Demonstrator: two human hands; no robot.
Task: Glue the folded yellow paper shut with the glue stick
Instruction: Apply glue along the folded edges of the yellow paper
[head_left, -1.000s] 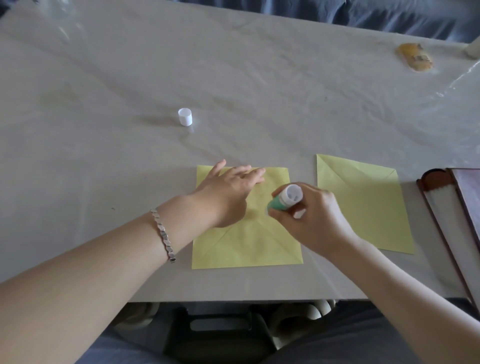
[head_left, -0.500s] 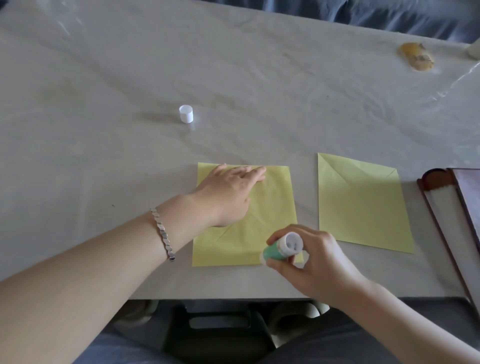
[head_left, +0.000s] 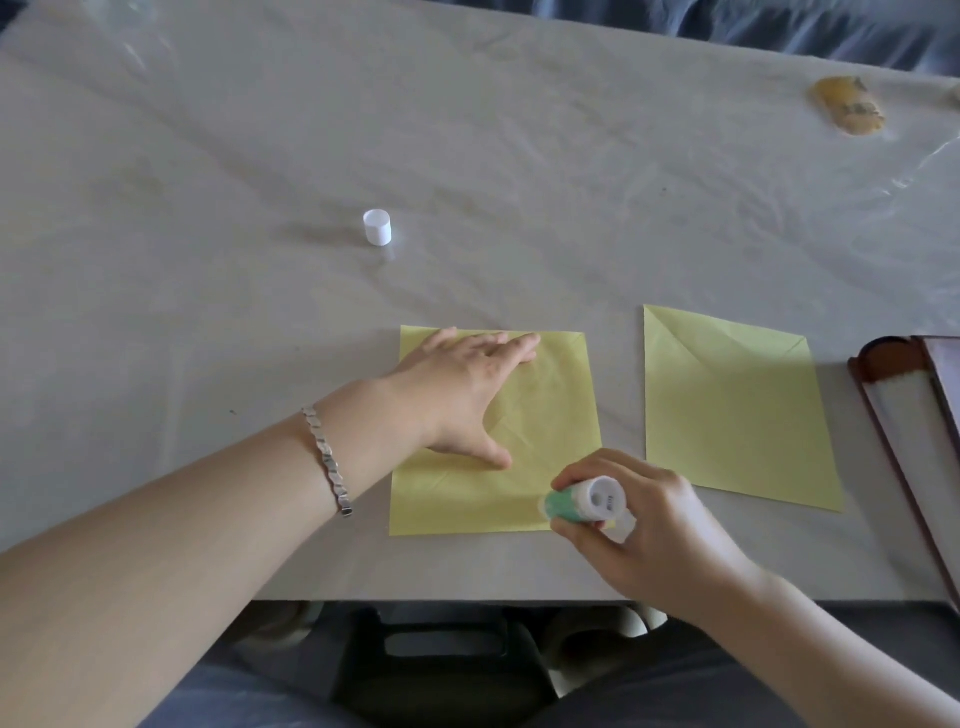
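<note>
The folded yellow paper is lying flat near the front edge of the table, a pale yellow square with faint diagonal creases running in from its corners, so that it is looking like a closed envelope. The left hand is resting palm down on its upper left part, fingers stretched out toward the far edge and thumb spread toward the near side, pressing the sheet flat. The right hand is gripping the glue stick between thumb and fingers at the paper's near right corner; the stick is showing a green body and a white round base turned toward the camera, and its tip is pointing down at the paper, though whether it is touching cannot be told. A white cap is standing upright on the table well beyond the paper. A second yellow folded sheet is lying to the right, apart from the first. A silver bracelet is sitting on the left wrist.
</note>
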